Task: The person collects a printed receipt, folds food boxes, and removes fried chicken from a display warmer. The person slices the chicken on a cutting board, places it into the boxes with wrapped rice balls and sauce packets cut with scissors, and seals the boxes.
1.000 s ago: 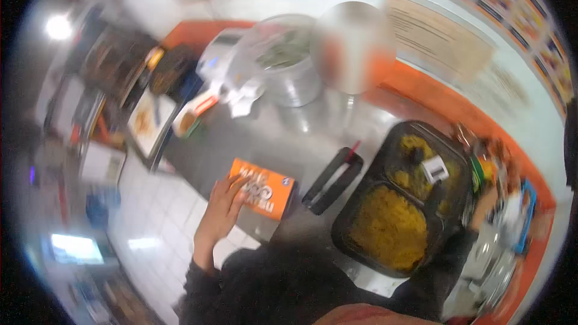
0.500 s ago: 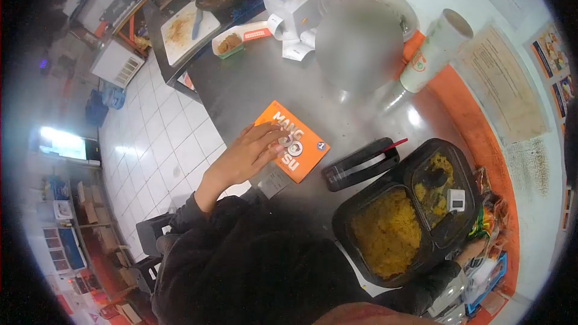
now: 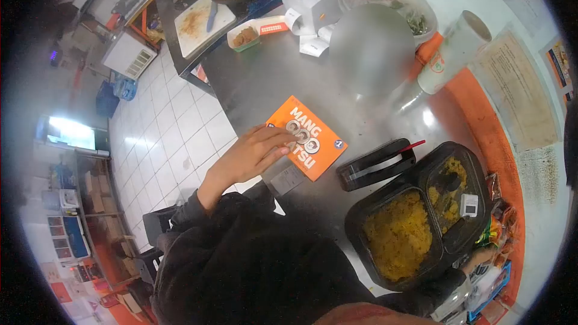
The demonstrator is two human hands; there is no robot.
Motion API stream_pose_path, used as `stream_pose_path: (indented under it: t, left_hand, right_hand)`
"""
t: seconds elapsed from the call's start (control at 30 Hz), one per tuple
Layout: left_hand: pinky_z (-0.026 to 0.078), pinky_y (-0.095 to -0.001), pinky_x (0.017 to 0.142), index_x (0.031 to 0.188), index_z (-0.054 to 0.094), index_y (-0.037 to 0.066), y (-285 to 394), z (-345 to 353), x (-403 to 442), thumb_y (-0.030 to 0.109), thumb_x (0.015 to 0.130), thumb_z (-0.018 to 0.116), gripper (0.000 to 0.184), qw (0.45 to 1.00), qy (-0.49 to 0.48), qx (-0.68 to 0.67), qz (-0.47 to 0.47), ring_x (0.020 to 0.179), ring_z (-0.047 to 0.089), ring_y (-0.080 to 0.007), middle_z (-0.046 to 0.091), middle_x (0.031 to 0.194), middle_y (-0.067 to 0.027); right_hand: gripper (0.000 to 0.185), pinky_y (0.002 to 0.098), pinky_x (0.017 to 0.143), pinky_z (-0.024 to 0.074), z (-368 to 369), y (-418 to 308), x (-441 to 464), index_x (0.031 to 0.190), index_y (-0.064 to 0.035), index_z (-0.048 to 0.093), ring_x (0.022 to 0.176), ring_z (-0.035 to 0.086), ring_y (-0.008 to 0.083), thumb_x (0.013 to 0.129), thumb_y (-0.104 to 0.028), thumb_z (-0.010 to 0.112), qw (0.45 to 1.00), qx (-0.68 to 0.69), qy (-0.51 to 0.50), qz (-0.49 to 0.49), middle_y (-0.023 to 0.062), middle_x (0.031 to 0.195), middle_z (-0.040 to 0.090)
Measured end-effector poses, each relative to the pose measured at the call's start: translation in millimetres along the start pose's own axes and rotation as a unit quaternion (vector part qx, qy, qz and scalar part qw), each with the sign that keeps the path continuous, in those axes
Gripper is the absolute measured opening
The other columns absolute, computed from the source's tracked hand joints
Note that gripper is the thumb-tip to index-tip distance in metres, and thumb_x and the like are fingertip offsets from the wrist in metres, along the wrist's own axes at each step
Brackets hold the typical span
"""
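Note:
An orange printed food box (image 3: 325, 138) with white lettering lies on the metal counter. My left hand (image 3: 250, 153) rests at its near left side, fingers stretched out and fingertips on the lid. A white printed slip (image 3: 286, 180) lies beside the box, near my wrist. Far to the right, my right hand (image 3: 480, 259) reaches in among packages by the wall, next to a colourful plastic packet (image 3: 490, 231). Its fingers are mostly hidden. Between my hands stands a black two-part tray (image 3: 355, 228) of yellow crumbly food (image 3: 400, 234).
A narrow black holder (image 3: 376, 165) with a red stick lies beyond the tray. A small white device (image 3: 469, 206) sits on the tray. Farther back are a label printer (image 3: 313, 0), a paper roll (image 3: 454, 51), a food carton (image 3: 244, 37) and a knife (image 3: 212, 16) on a cutting board (image 3: 198, 30).
The view has shifted, so the counter appears farther right. My left hand has slid back toward the box's near edge, uncovering more of the lid print. My right hand stays among the packages.

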State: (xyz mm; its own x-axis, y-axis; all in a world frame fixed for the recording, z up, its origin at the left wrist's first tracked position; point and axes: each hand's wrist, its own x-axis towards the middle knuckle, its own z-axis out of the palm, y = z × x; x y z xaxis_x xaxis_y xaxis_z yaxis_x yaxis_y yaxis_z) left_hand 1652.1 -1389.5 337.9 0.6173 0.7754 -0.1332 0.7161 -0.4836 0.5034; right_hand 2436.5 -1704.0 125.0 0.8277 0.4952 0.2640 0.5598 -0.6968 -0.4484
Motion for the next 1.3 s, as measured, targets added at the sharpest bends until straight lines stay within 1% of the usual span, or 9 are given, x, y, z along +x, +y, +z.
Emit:
stream_pose_path:
  t: [0.43, 0.63, 0.73, 0.83, 0.9, 0.93, 1.1, 1.2, 1.3]
  left_hand:
    - [0.033, -0.0407, 0.101, 0.113, 0.057, 0.008, 2, 10, 1, 0.029, 0.096, 0.04, 0.032, 0.999, 0.051, -0.003, 0.016, 0.111, 0.05, -0.0261, 0.057, 0.114, -0.0087]
    - [0.034, -0.0403, 0.099, 0.112, 0.058, 0.008, -11, 8, 13, 0.027, 0.096, 0.04, 0.031, 0.999, 0.029, -0.019, 0.042, 0.109, 0.051, -0.0272, 0.058, 0.113, -0.0086]
    - [0.035, -0.0394, 0.098, 0.114, 0.057, 0.008, -18, -3, 25, 0.029, 0.094, 0.044, 0.032, 0.998, 0.018, -0.02, 0.063, 0.109, 0.051, -0.0276, 0.058, 0.114, -0.0091]
    - [0.039, -0.0391, 0.095, 0.118, 0.055, 0.008, -59, -33, 44, 0.028, 0.091, 0.05, 0.034, 0.98, 0.167, 0.103, 0.029, 0.11, 0.052, -0.0282, 0.057, 0.117, -0.0113]
    - [0.04, -0.0392, 0.094, 0.118, 0.055, 0.007, -122, -65, 58, 0.026, 0.089, 0.052, 0.035, 0.959, 0.266, 0.099, -0.018, 0.11, 0.052, -0.0302, 0.057, 0.117, -0.0142]
    - [0.04, -0.0393, 0.093, 0.118, 0.055, 0.007, -158, -82, 66, 0.024, 0.089, 0.052, 0.034, 0.947, 0.305, 0.085, -0.047, 0.11, 0.052, -0.0315, 0.056, 0.117, -0.0157]
    - [0.038, -0.038, 0.097, 0.121, 0.053, 0.004, -375, -125, 128, 0.022, 0.087, 0.054, 0.039, 0.955, 0.29, 0.031, -0.056, 0.115, 0.049, -0.0353, 0.051, 0.124, -0.0211]
    - [0.036, -0.0359, 0.098, 0.128, 0.043, -0.005, -489, -106, 183, 0.027, 0.085, 0.056, 0.055, 0.958, 0.278, 0.018, -0.066, 0.12, 0.046, -0.0335, 0.047, 0.13, -0.0231]
    - [0.047, -0.0351, 0.081, 0.115, 0.057, -0.001, -498, -99, 197, 0.021, 0.085, 0.057, 0.037, 0.965, 0.162, -0.185, -0.093, 0.095, 0.063, -0.0298, 0.065, 0.1, -0.0208]
  right_hand:
    - [0.035, 0.0455, 0.097, 0.0408, -43, 6, -28, 0.118, 0.005, 0.049, 0.109, 0.053, 0.0378, 0.093, -0.018, 0.042, 0.972, 0.217, -0.013, 0.085, 0.0235, 0.117, 0.055]
    - [0.035, 0.0453, 0.096, 0.0422, -94, 2, -45, 0.118, 0.0052, 0.049, 0.108, 0.054, 0.0376, 0.093, -0.019, 0.042, 0.846, 0.505, -0.09, 0.142, 0.0235, 0.116, 0.056]
    - [0.037, 0.0387, 0.088, 0.05, -124, -175, -113, 0.117, 0.0059, 0.047, 0.103, 0.058, 0.0327, 0.093, -0.023, 0.047, 0.941, 0.253, 0.135, 0.18, 0.0238, 0.114, 0.057]
    - [0.046, 0.0323, 0.089, 0.0469, -149, -225, -144, 0.129, 0.0061, 0.041, 0.105, 0.056, 0.0242, 0.094, -0.023, 0.049, 0.911, 0.357, 0.176, 0.108, 0.0171, 0.116, 0.055]
    - [0.038, 0.032, 0.09, 0.0453, -163, -231, -163, 0.121, 0.0054, 0.045, 0.104, 0.054, 0.0215, 0.093, -0.018, 0.053, 0.962, 0.243, 0.084, 0.091, 0.0145, 0.114, 0.053]
    - [0.03, 0.0307, 0.09, 0.0444, -155, -254, -177, 0.113, 0.0029, 0.049, 0.101, 0.053, 0.0192, 0.093, -0.019, 0.052, 0.923, 0.365, 0.091, 0.082, 0.0125, 0.108, 0.054]
    - [0.028, 0.0278, 0.081, 0.0451, -112, -446, -267, 0.111, -0.0017, 0.053, 0.092, 0.055, 0.0146, 0.093, -0.023, 0.053, 0.958, 0.285, -0.03, 0.027, 0.0081, 0.103, 0.057]
    - [0.023, 0.0274, 0.072, 0.0483, -44, -550, -323, 0.103, -0.0029, 0.055, 0.08, 0.059, 0.0169, 0.09, -0.021, 0.058, 0.897, 0.437, -0.057, 0.012, 0.009, 0.091, 0.058]
    - [0.022, 0.0263, 0.075, 0.0465, 1, -667, -362, 0.103, -0.001, 0.053, 0.084, 0.057, 0.0143, 0.089, -0.017, 0.059, 0.817, 0.553, -0.162, 0.026, 0.0087, 0.096, 0.058]
